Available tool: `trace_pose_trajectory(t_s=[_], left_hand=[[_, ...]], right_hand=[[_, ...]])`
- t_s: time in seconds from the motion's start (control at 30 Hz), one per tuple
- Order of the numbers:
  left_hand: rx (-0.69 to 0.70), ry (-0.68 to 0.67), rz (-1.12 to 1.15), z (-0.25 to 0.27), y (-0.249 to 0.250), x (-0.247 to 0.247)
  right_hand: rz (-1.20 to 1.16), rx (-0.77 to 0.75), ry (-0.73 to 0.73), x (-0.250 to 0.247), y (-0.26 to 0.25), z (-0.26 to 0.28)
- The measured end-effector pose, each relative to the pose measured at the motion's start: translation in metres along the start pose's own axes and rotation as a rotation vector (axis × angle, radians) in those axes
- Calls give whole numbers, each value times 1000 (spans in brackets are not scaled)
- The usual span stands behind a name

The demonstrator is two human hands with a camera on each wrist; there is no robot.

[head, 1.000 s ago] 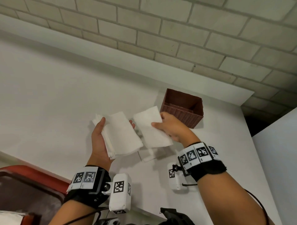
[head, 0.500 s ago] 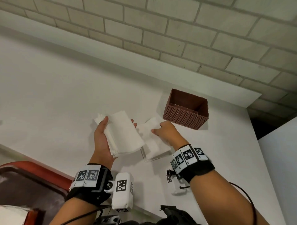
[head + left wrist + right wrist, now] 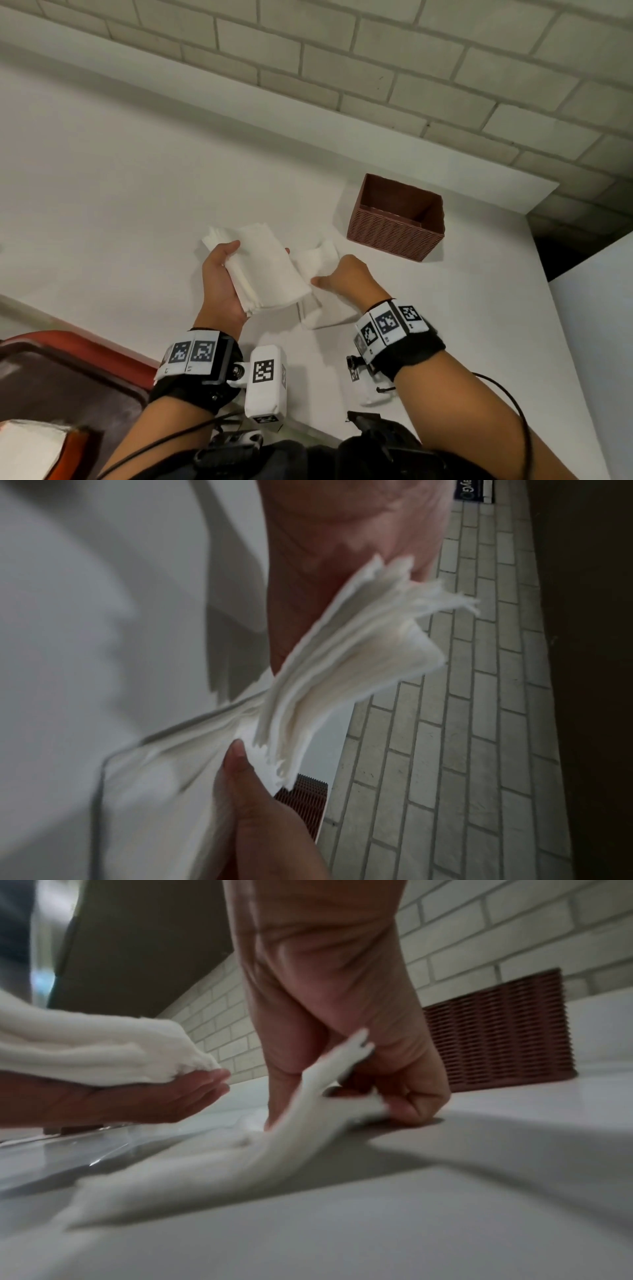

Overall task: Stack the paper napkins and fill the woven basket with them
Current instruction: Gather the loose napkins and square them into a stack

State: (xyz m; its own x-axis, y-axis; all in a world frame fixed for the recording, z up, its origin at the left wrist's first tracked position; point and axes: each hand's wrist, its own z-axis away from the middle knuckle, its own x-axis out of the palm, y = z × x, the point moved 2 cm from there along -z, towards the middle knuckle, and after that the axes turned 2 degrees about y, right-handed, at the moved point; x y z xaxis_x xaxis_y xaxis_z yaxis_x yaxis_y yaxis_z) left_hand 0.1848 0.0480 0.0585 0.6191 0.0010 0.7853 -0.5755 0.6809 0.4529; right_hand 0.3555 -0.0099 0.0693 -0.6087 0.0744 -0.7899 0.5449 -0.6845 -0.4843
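My left hand [image 3: 222,274] lies palm up above the white table and grips a thick stack of white paper napkins [image 3: 270,263], thumb on its left edge. The stack's edges fan out in the left wrist view [image 3: 359,656]. Right beside it, my right hand [image 3: 344,277] is down on the table, fingers curled and pinching a bent napkin [image 3: 294,1131]. More loose napkins [image 3: 325,317] lie under it. The brown woven basket [image 3: 394,236] stands just behind the right hand and looks empty.
A red tray [image 3: 85,346] sits at the lower left with something white [image 3: 27,445] in it. A brick wall [image 3: 342,51] runs behind the table. The table's right edge [image 3: 555,342] borders a white panel. Something clear and glossy [image 3: 103,1150] lies on the table below the left hand.
My right hand has dropped from beside the stack down to the table with its napkin, which is now bent under the curled fingers. The left hand and stack have hardly moved.
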Motion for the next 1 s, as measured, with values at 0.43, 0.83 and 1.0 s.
trace_pose_trajectory(t_s=[0.43, 0.83, 1.0], left_hand=[[-28, -10, -215, 2, -14, 28], [-1, -69, -233, 11, -47, 58], [71, 120, -308, 6, -53, 52]], right_hand=[[-598, -210, -123, -70, -47, 50], [-283, -191, 65, -40, -31, 43], [-253, -63, 74, -38, -15, 43]])
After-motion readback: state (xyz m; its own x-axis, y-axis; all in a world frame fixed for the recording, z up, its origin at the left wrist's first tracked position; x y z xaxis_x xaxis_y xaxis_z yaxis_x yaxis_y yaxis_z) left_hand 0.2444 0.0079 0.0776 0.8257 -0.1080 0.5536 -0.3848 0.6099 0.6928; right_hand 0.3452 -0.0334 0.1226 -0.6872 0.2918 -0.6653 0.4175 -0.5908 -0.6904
